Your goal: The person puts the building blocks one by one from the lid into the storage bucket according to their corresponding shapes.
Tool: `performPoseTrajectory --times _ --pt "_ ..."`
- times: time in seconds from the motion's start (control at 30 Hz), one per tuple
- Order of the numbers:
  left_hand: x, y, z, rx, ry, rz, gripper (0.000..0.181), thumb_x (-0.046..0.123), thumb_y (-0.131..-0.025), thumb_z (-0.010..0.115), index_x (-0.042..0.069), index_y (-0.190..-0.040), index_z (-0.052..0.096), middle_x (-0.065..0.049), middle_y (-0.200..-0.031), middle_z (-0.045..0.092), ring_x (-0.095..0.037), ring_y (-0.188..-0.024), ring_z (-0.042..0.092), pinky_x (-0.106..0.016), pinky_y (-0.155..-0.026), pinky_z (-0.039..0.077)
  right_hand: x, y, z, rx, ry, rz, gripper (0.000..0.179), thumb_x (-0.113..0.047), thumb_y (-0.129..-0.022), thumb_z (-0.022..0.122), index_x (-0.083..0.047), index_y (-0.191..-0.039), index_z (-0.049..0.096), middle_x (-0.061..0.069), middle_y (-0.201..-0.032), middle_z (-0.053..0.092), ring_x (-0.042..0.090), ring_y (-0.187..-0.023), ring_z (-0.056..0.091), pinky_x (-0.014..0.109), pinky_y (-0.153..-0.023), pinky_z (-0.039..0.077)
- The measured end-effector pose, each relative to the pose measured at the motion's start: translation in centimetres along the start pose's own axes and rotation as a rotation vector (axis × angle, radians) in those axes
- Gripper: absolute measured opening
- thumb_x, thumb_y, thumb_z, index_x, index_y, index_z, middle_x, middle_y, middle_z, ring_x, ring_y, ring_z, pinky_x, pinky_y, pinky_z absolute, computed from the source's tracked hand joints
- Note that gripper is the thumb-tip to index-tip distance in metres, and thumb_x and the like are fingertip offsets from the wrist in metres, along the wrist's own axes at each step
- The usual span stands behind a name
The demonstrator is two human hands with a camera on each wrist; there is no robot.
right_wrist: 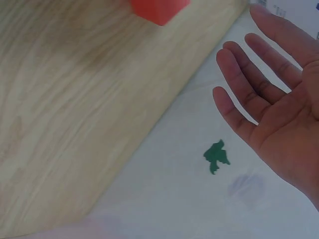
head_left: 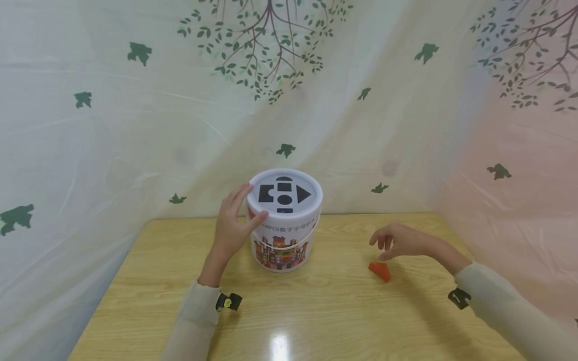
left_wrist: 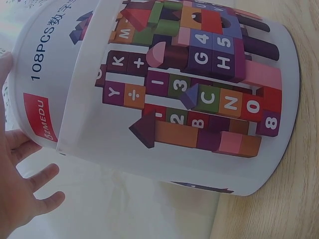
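A white lidded bucket [head_left: 282, 250] stands upright on the table, its pale lid [head_left: 285, 200] cut with several dark shaped holes. My left hand [head_left: 232, 223] rests against the lid's left side, fingertips and thumb at the rim. In the left wrist view the bucket's printed side [left_wrist: 164, 99] shows pictures of lettered blocks, while the spread fingers of the left hand [left_wrist: 25, 189] stay beside the lid. To the right lies a small orange-red block [head_left: 380, 271]. Just above it hovers my right hand [head_left: 399, 240], loosely bent and holding nothing; its palm and fingers [right_wrist: 271, 89] show in the right wrist view.
The light wooden table [head_left: 334, 311] ends at a pale curtain [head_left: 361, 140] printed with leaves and branches. A thin white handle [head_left: 289, 246] hangs across the bucket's front. Dark straps sit at both sleeve cuffs.
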State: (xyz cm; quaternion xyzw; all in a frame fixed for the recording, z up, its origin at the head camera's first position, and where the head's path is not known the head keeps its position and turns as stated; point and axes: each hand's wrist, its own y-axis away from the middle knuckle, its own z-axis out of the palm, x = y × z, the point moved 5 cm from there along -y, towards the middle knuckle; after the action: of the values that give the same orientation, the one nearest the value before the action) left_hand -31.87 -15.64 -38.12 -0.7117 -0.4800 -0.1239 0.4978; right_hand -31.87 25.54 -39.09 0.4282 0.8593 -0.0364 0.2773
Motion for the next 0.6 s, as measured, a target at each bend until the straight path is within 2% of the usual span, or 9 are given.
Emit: performPoseTrajectory --times 0.13,0.37,0.6 --pt "0.1 0.0 0.0 0.000 0.002 0.002 0.076 0.050 -0.091 0.073 0.021 -0.155 0.045 -0.001 -0.163 0.040 -0.029 -0.149 0.036 -0.064 -0.117 0.035 0.9 0.5 1.3 -0.046 -0.020 0.026 0.038 -0.011 -0.082 0.083 -0.003 -0.117 0.070 0.009 -0.101 0.067 0.025 -0.093 0.062 0.026 -0.074 0.054" --pt "0.0 0.1 0.0 0.006 0.003 0.011 0.076 0.050 -0.090 0.073 0.022 -0.155 0.045 -0.001 -0.162 0.041 -0.029 -0.149 0.037 -0.064 -0.117 0.035 1.8 0.9 3.1 -0.101 -0.012 0.019 0.051 -0.007 -0.074 0.088 -0.005 -0.122 0.069 0.007 -0.111 0.067 0.024 -0.100 0.060 0.041 -0.085 0.057" --pt "0.1 0.0 0.0 0.003 0.000 0.004 0.076 0.052 -0.090 0.072 0.023 -0.155 0.044 -0.001 -0.163 0.040 -0.029 -0.150 0.035 -0.065 -0.117 0.035 2.0 1.1 4.3 -0.156 -0.025 0.006 0.060 0.001 -0.073 0.086 -0.005 -0.130 0.067 0.008 -0.116 0.064 0.024 -0.100 0.061 0.040 -0.086 0.057"
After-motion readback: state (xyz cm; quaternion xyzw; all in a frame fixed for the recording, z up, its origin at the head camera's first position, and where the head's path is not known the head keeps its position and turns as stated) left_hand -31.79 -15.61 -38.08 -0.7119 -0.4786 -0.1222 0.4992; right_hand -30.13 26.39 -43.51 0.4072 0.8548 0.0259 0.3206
